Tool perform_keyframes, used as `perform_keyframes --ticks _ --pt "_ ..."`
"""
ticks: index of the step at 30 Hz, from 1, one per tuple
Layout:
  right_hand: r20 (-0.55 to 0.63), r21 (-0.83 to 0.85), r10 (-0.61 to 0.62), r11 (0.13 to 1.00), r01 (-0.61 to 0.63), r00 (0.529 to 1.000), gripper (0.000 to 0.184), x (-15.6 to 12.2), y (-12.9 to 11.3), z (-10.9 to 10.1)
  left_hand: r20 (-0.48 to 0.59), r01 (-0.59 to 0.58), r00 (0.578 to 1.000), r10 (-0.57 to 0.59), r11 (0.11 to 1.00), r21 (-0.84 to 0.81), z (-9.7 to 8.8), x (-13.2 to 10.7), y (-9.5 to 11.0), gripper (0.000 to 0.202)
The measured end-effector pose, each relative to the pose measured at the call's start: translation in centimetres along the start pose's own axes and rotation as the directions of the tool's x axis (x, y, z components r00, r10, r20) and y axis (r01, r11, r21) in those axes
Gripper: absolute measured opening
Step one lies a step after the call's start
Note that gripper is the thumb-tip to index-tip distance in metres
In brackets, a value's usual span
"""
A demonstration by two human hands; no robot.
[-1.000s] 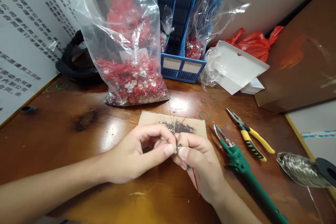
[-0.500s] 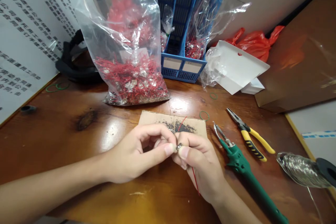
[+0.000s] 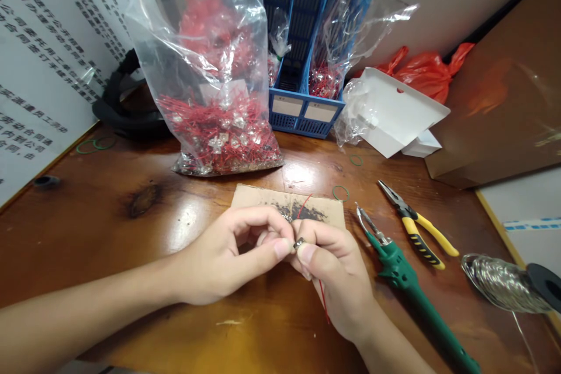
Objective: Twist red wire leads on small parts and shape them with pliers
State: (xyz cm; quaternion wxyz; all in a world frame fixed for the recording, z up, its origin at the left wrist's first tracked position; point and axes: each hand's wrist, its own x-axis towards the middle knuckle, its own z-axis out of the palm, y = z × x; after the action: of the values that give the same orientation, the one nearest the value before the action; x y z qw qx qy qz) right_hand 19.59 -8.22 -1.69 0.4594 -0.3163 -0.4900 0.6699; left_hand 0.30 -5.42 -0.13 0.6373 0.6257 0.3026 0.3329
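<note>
My left hand [image 3: 228, 260] and my right hand [image 3: 335, 272] meet over the wooden table [image 3: 109, 228], fingertips pinched together on a small metal part [image 3: 299, 243] with a thin red wire [image 3: 323, 301] that trails down under my right palm. Both hands are closed on this piece. Just behind them lies a scorched piece of cardboard [image 3: 284, 204] with dark specks on it.
A clear bag of red-wired parts [image 3: 219, 123] stands behind. Blue file racks [image 3: 307, 41] hold more bags. To the right lie a green-handled tool [image 3: 407, 280], yellow-handled pliers [image 3: 416, 228] and a solder spool [image 3: 508, 283]. A white box [image 3: 394, 111] and brown board [image 3: 504, 99] sit at back right.
</note>
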Motion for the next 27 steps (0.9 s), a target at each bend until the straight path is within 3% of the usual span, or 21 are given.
perform_keyframes --ticks 8,20,27 --pt "-0.035 -0.163 -0.092 0.983 0.085 0.995 0.039 0.05 -0.34 0.21 -0.006 0.021 1.0 -0.021 1.0 0.001 -0.03 0.0 0.03 0.025" --pt "-0.034 -0.162 -0.094 0.983 0.087 0.995 0.04 0.03 -0.13 0.11 -0.009 0.02 1.0 -0.02 1.0 0.0 -0.04 -0.07 0.05 0.025" --pt "-0.066 -0.301 -0.121 0.949 0.096 0.99 0.041 -0.12 -0.17 0.1 -0.021 0.028 0.999 -0.027 0.999 0.024 -0.04 -0.09 -0.09 0.027"
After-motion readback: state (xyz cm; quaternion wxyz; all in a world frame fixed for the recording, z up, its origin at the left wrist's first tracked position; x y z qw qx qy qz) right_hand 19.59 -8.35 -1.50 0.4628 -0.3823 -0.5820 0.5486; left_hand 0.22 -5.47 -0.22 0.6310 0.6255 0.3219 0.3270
